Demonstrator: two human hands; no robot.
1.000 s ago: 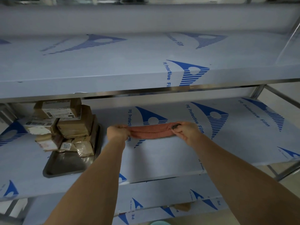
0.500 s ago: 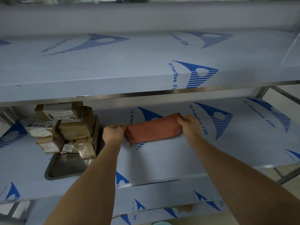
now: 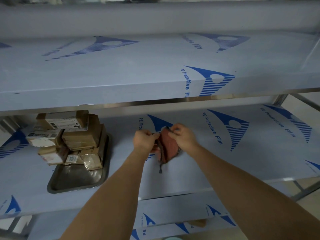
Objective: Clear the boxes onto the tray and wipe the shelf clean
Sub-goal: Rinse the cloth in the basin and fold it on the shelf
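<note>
Boxes (image 3: 69,137) sat heaped at the left of the frame, piled on the far end of the metal tray (image 3: 78,181), so clearing looked finished and wiping seemed to be what remained. What mattered was the reddish cloth (image 3: 168,146) at frame centre, above the film-covered shelf (image 3: 242,161). It hung bunched between both hands, its long axis running down the frame from the knuckles toward the shelf's near edge, a dark trim strand dangling lowest. The left hand (image 3: 144,141) pinched the cloth's upper left edge, fingers (image 3: 155,135) curled together on it. The right hand (image 3: 184,137) gripped the upper right edge likewise, just beside the left. Both hands were equally near; the cloth lay below and between the fingers. I judged it needed folding flat before any wiping. Whether the cloth touched the shelf, I could not tell.
</note>
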